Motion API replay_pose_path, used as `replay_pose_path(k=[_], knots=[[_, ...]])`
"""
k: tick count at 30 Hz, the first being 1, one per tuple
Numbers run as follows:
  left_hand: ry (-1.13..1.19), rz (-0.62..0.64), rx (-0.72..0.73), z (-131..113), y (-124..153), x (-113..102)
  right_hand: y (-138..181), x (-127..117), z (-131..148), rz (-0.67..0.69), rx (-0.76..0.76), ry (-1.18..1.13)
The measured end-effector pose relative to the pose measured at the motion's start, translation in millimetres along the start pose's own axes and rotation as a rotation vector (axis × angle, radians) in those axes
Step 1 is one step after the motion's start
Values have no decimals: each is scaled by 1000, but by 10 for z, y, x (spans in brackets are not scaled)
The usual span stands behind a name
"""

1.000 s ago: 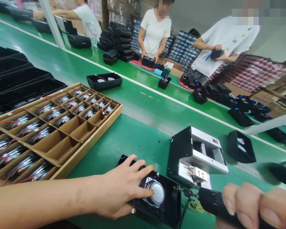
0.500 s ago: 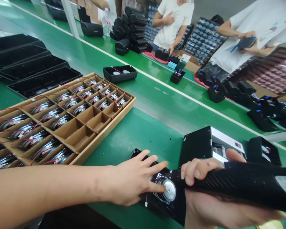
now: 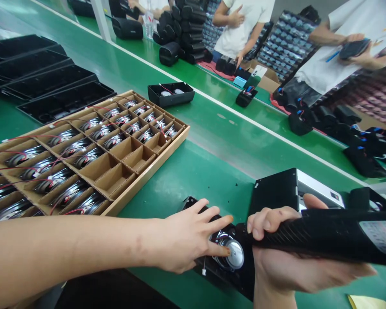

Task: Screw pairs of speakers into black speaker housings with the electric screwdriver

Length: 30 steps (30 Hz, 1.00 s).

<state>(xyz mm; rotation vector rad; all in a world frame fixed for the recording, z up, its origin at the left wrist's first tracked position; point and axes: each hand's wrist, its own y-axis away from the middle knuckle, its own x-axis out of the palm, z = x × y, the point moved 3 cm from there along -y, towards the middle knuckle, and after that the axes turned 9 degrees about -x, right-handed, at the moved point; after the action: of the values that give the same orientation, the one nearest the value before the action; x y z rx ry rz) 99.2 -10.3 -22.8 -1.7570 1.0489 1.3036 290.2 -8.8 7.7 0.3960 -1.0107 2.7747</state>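
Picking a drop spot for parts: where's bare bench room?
Largest: green bench between the wooden tray and the boxy machine, beyond the left hand; a few dark specks lie there. Smaller: between the right hand and yellow sheet. Crowded: around both hands, with the black casing, speaker and black tool.

No text can be read. A pale label [image 3: 381,237] with reddish print is borne by the driver [image 3: 328,240], its words blurred. A white tag [image 3: 256,185] is seen on the machine [image 3: 273,195], too small to be made out.
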Motion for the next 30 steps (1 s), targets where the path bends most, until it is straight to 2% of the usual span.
replay_pose_path(k=[10,19,30], knots=[[-4,20,-11,-1,-10,-3,55,26,-51,-58,54,72],[18,3,-16,12,-18,-30,89,185,-91,-126,101,72],[45,2,-20,-1,-23,-51,106,286,-128,-55,189,12]])
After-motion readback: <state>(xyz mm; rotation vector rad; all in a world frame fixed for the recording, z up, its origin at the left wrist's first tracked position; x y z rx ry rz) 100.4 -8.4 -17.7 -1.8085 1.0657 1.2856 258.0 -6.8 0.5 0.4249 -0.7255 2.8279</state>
